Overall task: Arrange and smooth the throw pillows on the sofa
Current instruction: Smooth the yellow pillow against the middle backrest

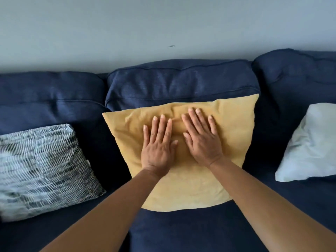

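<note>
A mustard-yellow pillow (234, 131) leans against the middle back cushion of the navy sofa (181, 84). Both my palms press flat on its upper middle. My left hand (158, 144) lies with fingers spread, and my right hand (201, 137) sits just beside it, a little higher. A fold of yellow fabric bunches between and above my fingers. A black-and-white patterned pillow (43, 170) rests on the left seat. A pale grey-white pillow (312, 144) leans at the right, cut off by the frame edge.
A plain grey wall (163, 24) rises behind the sofa's back cushions. Bare navy seat cushion (190, 233) lies in front of the yellow pillow, between my forearms.
</note>
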A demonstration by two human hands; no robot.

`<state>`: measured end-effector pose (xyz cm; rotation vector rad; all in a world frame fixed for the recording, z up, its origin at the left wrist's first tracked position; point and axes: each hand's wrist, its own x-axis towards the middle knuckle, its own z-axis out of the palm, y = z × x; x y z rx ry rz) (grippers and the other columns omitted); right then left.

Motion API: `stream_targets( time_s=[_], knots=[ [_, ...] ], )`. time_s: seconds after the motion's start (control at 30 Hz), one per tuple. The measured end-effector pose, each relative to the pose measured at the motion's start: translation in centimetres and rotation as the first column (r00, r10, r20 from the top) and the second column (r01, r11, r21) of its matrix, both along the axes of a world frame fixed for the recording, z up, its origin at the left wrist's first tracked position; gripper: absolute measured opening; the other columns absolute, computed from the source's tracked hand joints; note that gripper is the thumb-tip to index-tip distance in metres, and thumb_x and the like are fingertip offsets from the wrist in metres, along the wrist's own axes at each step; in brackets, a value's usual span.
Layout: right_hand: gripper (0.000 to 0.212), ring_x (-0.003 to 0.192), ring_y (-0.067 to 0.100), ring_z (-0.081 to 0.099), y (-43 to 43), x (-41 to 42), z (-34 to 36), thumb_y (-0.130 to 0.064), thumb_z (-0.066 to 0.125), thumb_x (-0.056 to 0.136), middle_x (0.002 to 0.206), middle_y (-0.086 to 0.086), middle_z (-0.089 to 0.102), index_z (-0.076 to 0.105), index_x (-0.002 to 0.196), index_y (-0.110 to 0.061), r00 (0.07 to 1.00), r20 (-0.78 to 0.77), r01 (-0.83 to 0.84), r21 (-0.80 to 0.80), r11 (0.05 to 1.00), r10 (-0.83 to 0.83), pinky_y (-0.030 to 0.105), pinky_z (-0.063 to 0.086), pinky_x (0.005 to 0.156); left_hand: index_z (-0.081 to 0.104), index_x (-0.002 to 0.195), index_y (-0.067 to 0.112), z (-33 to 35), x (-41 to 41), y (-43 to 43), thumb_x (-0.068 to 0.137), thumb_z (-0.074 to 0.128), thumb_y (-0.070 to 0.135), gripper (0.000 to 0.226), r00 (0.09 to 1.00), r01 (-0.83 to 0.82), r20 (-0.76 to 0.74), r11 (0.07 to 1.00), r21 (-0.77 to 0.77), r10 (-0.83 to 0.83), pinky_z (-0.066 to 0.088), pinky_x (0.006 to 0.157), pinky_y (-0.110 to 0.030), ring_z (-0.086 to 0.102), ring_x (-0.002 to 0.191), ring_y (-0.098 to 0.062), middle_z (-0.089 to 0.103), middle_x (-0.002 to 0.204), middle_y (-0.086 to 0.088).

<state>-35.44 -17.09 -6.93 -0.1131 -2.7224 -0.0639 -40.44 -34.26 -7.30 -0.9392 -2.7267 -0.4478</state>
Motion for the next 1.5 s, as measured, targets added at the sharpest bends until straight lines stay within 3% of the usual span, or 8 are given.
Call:
stream_targets(
  time_s=[0.2, 0.33, 0.43, 0.57, 0.9, 1.07, 1.2, 1.5],
  knots=[
    [0.062, 0.155, 0.019, 0.007, 10.7, 0.6, -2.1, -0.047, 0.016, 0.104, 0.168, 0.000, 0.012, 0.017, 0.160, -0.021, 0.971, 0.132, 0.196, 0.042, 0.980, -0.200, 0.053, 0.006, 0.122, 0.001, 0.160, 0.027, -1.2, -6.6, -1.7, 0.102, 0.011, 0.056, 0.065, 0.952, -0.305, -0.015, 0.937, -0.170, 0.307, -0.012, 0.122, -0.050, -0.006, 0.155, -0.023, 0.002, 0.170, -0.002],
    [0.066, 0.155, 0.025, 0.005, 10.2, 1.6, -1.1, -0.048, 0.021, 0.105, 0.168, 0.008, 0.007, 0.013, 0.160, -0.012, 0.935, 0.032, 0.353, -0.113, 0.929, -0.352, 0.054, 0.005, 0.122, 0.010, 0.161, 0.017, 0.0, -4.9, -1.8, 0.102, 0.012, 0.056, 0.072, 0.853, -0.521, 0.036, 0.854, 0.004, 0.520, -0.009, 0.122, -0.055, -0.006, 0.155, -0.030, 0.003, 0.169, -0.012],
    [0.068, 0.155, 0.026, 0.005, 7.2, 3.0, -0.4, -0.047, 0.027, 0.105, 0.168, 0.010, 0.007, 0.013, 0.159, -0.010, 0.976, -0.098, 0.181, -0.140, 0.973, -0.196, 0.052, 0.002, 0.123, 0.015, 0.160, 0.010, 0.3, 0.3, -0.7, 0.105, 0.026, 0.046, 0.068, 0.930, -0.345, -0.086, 0.929, 0.136, 0.358, -0.011, 0.122, -0.052, -0.001, 0.154, -0.037, 0.005, 0.168, -0.017],
    [0.068, 0.154, 0.021, 0.011, 2.7, 4.4, -2.6, -0.043, 0.038, 0.103, 0.168, 0.005, 0.011, 0.016, 0.159, -0.013, 0.973, -0.038, -0.229, 0.016, 0.973, 0.230, 0.049, 0.005, 0.123, 0.024, 0.158, 0.010, -2.5, 5.9, 1.2, 0.104, 0.031, 0.043, 0.064, 0.989, -0.075, -0.126, 0.997, -0.005, 0.074, 0.004, 0.123, -0.056, 0.008, 0.154, -0.034, 0.015, 0.166, -0.012],
    [0.073, 0.155, 0.024, 0.000, 12.7, 5.6, -4.6, -0.055, 0.011, 0.104, 0.168, 0.010, 0.002, 0.004, 0.160, -0.009, 0.973, 0.023, 0.232, -0.101, 0.967, -0.231, 0.058, 0.005, 0.121, 0.014, 0.159, 0.005, -2.5, 1.4, -3.8, 0.101, 0.009, 0.058, 0.079, 0.884, -0.467, 0.026, 0.884, -0.006, 0.467, -0.001, 0.122, -0.060, 0.001, 0.154, -0.038, 0.007, 0.167, -0.017],
    [0.070, 0.155, 0.025, 0.007, 7.6, 3.7, -1.6, -0.050, 0.028, 0.103, 0.167, 0.010, 0.008, 0.016, 0.159, -0.011, 0.989, -0.143, -0.037, -0.051, 0.998, 0.030, 0.052, 0.000, 0.122, 0.020, 0.159, 0.008, -0.4, 3.3, 1.4, 0.104, 0.019, 0.049, 0.068, 0.979, -0.144, -0.143, 0.990, 0.005, 0.143, 0.000, 0.122, -0.058, 0.006, 0.154, -0.039, 0.012, 0.166, -0.015],
    [0.061, 0.153, 0.023, 0.016, 6.3, -1.6, 0.4, -0.046, 0.031, 0.103, 0.166, 0.007, 0.018, 0.027, 0.157, -0.019, 0.980, -0.014, -0.197, 0.090, 0.976, 0.199, 0.049, 0.001, 0.121, 0.015, 0.160, 0.016, -0.1, -0.1, 2.8, 0.104, 0.018, 0.049, 0.065, 0.990, -0.111, -0.101, 0.984, -0.141, 0.098, -0.001, 0.124, -0.052, 0.004, 0.155, -0.030, 0.012, 0.168, -0.009],
    [0.067, 0.155, 0.023, -0.004, 11.9, 0.3, -0.4, -0.049, 0.014, 0.105, 0.169, 0.007, -0.001, 0.007, 0.160, -0.012, 0.935, 0.081, 0.355, -0.166, 0.920, -0.346, 0.058, 0.001, 0.121, 0.001, 0.161, 0.019, -0.7, -4.0, -3.2, 0.101, 0.007, 0.055, 0.070, 0.826, -0.557, 0.091, 0.830, -0.015, 0.556, -0.008, 0.122, -0.056, -0.009, 0.155, -0.026, -0.002, 0.170, -0.006]
  ],
)
